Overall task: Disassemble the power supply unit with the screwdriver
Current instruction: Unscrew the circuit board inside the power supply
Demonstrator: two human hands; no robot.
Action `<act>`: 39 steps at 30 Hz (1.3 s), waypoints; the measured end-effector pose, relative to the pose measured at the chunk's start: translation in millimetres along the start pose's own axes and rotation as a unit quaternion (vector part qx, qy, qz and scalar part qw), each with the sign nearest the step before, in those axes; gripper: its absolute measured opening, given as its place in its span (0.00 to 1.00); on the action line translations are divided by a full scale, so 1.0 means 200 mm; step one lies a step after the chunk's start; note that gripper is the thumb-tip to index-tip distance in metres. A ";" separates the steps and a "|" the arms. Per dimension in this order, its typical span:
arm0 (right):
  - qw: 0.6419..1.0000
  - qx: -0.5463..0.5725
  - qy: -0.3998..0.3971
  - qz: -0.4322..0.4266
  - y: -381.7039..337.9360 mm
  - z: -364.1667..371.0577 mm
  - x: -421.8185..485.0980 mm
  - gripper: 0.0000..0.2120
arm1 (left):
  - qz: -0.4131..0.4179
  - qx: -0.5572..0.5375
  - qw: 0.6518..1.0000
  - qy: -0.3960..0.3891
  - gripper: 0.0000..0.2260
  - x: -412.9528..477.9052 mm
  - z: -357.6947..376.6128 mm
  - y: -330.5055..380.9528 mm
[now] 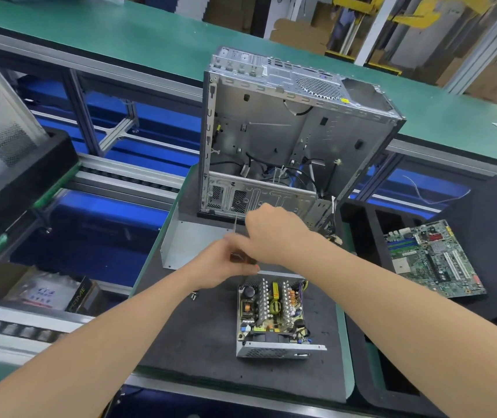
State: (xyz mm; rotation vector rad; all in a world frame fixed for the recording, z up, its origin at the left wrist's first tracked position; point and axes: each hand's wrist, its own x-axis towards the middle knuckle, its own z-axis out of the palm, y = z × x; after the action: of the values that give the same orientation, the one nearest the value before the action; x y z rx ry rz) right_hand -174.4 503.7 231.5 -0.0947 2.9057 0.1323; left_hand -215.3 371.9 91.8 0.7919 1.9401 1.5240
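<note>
While left hand point(220, 263) grips screwdriver point(242, 259), right hand point(274, 236) meets it.

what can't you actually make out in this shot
All from the head view:
1. The tool between the hands: motion-blurred and mostly covered by the right hand, so its tip is hidden.
2. Which hand grips it: the left hand is blurred, and the right hand's fingers are hidden behind its own back.
3. Screws on the open power supply: too small to tell.
</note>
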 end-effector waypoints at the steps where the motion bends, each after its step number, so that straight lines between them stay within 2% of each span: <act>1: 0.999 -0.002 -0.010 0.030 -0.01 0.01 0.00 0.21 | -0.002 -0.010 1.000 -0.004 0.08 0.00 0.00 0.01; 4: 0.998 0.008 -0.065 0.011 -0.03 0.03 0.01 0.09 | 0.005 -0.012 1.000 -0.015 0.13 0.00 0.00 0.01; 7: 0.990 0.001 -0.085 -0.108 0.00 0.00 -0.01 0.02 | -0.007 -0.017 1.000 -0.018 0.09 0.00 -0.01 0.00; 10: 0.963 -0.038 -0.096 -0.251 0.05 0.00 -0.01 0.04 | -0.015 0.010 0.999 -0.033 0.08 -0.01 -0.01 0.00; 12: 0.949 -0.066 -0.087 -0.294 0.06 0.01 0.00 0.06 | -0.006 0.029 0.999 -0.042 0.06 -0.02 -0.01 0.01; 16: 0.962 -0.029 -0.101 -0.252 0.05 0.00 0.02 0.11 | -0.011 0.009 1.000 -0.014 0.08 -0.02 0.00 0.02; 17: 0.973 -0.026 -0.086 -0.212 0.04 0.00 0.02 0.13 | -0.009 0.011 1.000 -0.017 0.07 -0.02 0.00 0.02; 19: 0.996 -0.037 -0.044 -0.067 0.01 0.01 0.03 0.18 | -0.003 0.006 1.000 -0.030 0.05 -0.02 0.00 0.02; 21: 0.997 -0.014 -0.050 0.063 -0.03 0.04 0.04 0.17 | -0.008 -0.019 0.999 -0.029 0.08 -0.02 0.01 0.02; 22: 0.994 0.006 -0.061 0.086 -0.04 0.06 0.04 0.15 | -0.012 -0.020 0.999 -0.026 0.10 -0.02 0.01 0.03; 24: 0.996 0.008 -0.066 0.057 -0.05 0.07 0.06 0.09 | -0.006 -0.005 0.999 -0.032 0.09 -0.01 0.01 0.02; 27: 0.995 -0.012 -0.077 -0.055 0.01 0.04 0.05 0.08 | -0.001 -0.021 0.999 -0.047 0.08 -0.02 0.00 0.03; 30: 0.972 -0.017 -0.105 -0.208 0.09 0.01 0.03 0.04 | 0.005 -0.026 0.998 -0.053 0.08 -0.03 0.00 0.05; 33: 0.942 -0.056 -0.094 -0.316 0.13 0.02 0.02 0.07 | 0.018 0.021 0.998 -0.059 0.08 -0.02 0.00 0.06; 36: 0.944 -0.079 -0.089 -0.309 0.12 0.02 0.01 0.10 | 0.007 0.028 0.999 -0.041 0.04 -0.02 0.00 0.05; 37: 0.954 -0.069 -0.088 -0.278 0.11 0.01 0.01 0.13 | 0.005 0.014 0.999 -0.032 0.06 -0.02 0.00 0.05; 39: 0.985 -0.046 -0.056 -0.158 0.07 0.00 0.01 0.22 | 0.010 -0.008 0.999 -0.033 0.06 -0.03 0.01 0.06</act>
State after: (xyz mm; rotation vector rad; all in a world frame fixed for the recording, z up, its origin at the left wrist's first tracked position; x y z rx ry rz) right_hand -177.5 517.3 232.8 -0.5417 2.7286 0.2084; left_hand -209.0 370.4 102.9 0.8462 1.8745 1.5038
